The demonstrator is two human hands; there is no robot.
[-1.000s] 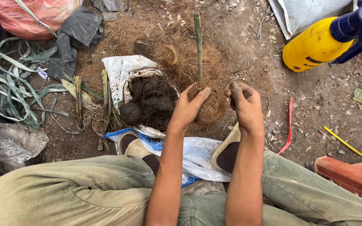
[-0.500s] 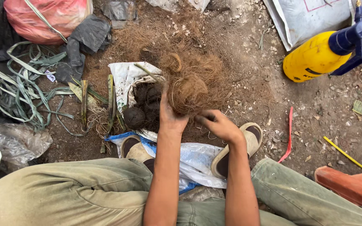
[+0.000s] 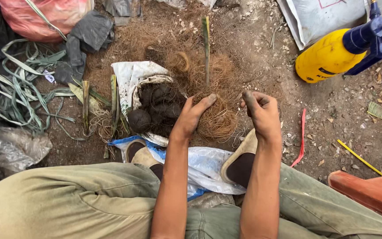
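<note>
Fibre ball (image 3: pixel 215 117) down, right hand (image 3: pixel 261 113) off.

A yellow spray bottle (image 3: pixel 330 57) with a blue pump head lay at the upper right, beside a white sack (image 3: pixel 328 17). A red plastic bag (image 3: pixel 45 15) occupied the upper left, above a tangle of green strapping (image 3: pixel 18 93). A red strip (image 3: pixel 300 139) and a yellow stick (image 3: pixel 359 157) lay on the soil at right. An orange stool (image 3: pixel 368 192) stood at the lower right.
</note>
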